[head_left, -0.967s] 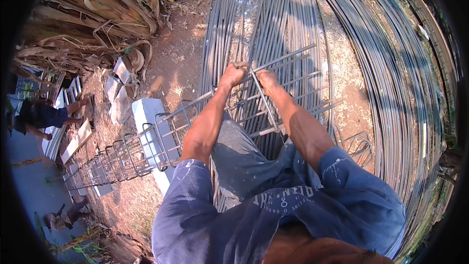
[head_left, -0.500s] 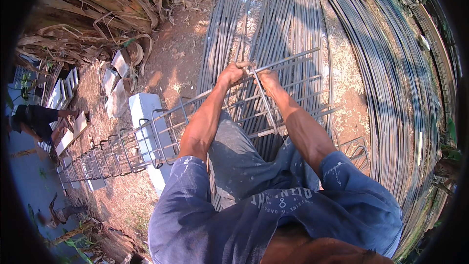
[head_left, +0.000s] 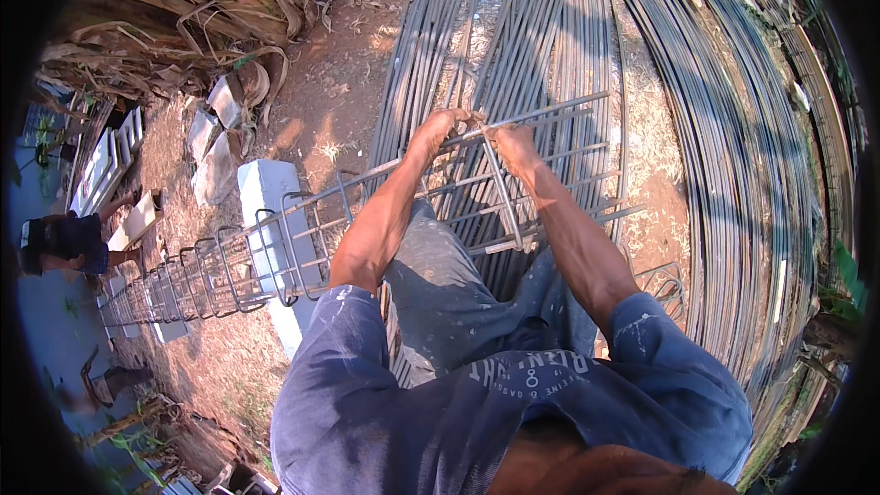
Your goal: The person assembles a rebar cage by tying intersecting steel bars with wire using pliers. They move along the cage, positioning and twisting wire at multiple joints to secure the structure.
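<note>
A long steel rebar cage (head_left: 307,225) runs from the far left to in front of my body, its lengthwise bars ringed by square stirrups. One stirrup (head_left: 502,191) stands across the bars near the cage's right end. My left hand (head_left: 440,133) is closed at that stirrup's upper corner, fingers curled over the top bar (head_left: 559,108). Close beside it, my right hand (head_left: 513,147) grips the same corner from the right. A small gap lies between the two hands. The fingertips partly hide the joint, and any tie wire there is too small to make out.
A white block (head_left: 266,206) supports the cage on the left. Under and beyond my hands lie many long steel bars (head_left: 541,27), with another bundle (head_left: 724,156) at right. Dry leaves (head_left: 202,9) fill the upper left. Another person (head_left: 69,243) bends near the cage's far end.
My hands stay at the stirrup corner, with the left fingers slightly shifted. The view has moved a little. At far left the other person has changed posture, an arm now reaching toward the cage.
</note>
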`<control>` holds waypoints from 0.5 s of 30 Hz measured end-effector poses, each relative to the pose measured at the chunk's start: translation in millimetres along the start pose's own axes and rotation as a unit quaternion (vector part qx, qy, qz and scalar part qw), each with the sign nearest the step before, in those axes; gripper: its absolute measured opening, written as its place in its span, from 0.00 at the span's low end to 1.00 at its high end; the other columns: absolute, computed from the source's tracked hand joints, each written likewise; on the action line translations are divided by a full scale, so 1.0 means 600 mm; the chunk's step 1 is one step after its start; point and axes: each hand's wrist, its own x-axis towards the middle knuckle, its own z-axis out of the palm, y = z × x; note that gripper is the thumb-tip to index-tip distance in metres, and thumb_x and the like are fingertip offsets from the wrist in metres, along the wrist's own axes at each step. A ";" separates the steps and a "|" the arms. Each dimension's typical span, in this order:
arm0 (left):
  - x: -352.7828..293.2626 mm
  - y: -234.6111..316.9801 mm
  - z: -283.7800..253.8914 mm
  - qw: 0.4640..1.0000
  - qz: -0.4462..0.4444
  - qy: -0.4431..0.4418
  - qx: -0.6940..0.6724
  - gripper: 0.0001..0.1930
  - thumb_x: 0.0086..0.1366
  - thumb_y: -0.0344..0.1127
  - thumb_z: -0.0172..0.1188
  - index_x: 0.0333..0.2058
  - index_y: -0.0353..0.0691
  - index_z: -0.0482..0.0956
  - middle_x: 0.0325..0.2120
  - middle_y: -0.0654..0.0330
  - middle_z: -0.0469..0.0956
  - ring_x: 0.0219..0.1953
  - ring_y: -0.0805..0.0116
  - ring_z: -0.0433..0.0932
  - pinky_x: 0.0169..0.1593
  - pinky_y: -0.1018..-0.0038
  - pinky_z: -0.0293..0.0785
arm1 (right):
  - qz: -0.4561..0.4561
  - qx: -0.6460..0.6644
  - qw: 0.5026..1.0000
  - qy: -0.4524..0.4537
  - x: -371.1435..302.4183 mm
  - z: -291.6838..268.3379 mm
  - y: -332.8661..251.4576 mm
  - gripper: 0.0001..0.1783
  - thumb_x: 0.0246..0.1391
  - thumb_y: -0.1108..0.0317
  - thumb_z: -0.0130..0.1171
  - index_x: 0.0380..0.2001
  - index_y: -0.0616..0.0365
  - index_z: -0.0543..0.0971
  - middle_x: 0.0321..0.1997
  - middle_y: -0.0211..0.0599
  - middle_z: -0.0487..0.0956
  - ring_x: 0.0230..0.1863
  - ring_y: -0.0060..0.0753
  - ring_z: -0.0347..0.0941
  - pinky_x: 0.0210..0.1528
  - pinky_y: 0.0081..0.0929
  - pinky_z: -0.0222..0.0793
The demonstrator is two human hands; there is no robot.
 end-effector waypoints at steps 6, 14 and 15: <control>0.010 -0.016 -0.012 0.994 -0.006 -0.016 -0.105 0.18 0.59 0.44 0.55 0.43 0.40 0.79 0.31 0.62 0.78 0.25 0.74 0.71 0.24 0.77 0.70 | 0.035 -0.031 0.999 0.023 -0.002 0.003 -0.020 0.13 0.45 0.73 0.67 0.31 0.74 0.79 0.29 0.48 0.79 0.30 0.37 0.75 0.29 0.32 0.70; 0.019 -0.029 -0.018 0.972 0.111 -0.115 0.175 0.33 0.48 0.41 0.72 0.54 0.43 0.73 0.50 0.52 0.74 0.52 0.59 0.72 0.56 0.65 0.67 | 0.110 -0.057 0.992 -0.034 -0.020 -0.001 -0.063 0.08 0.51 0.70 0.63 0.24 0.63 0.78 0.15 0.29 0.68 0.11 0.16 0.54 0.09 0.20 0.43; 0.005 -0.019 -0.012 0.968 0.123 -0.106 0.194 0.34 0.47 0.42 0.72 0.55 0.44 0.72 0.52 0.52 0.73 0.54 0.58 0.71 0.59 0.65 0.64 | 0.113 -0.068 0.990 -0.047 -0.021 -0.005 -0.066 0.08 0.51 0.70 0.62 0.24 0.62 0.78 0.14 0.28 0.67 0.10 0.16 0.53 0.09 0.20 0.41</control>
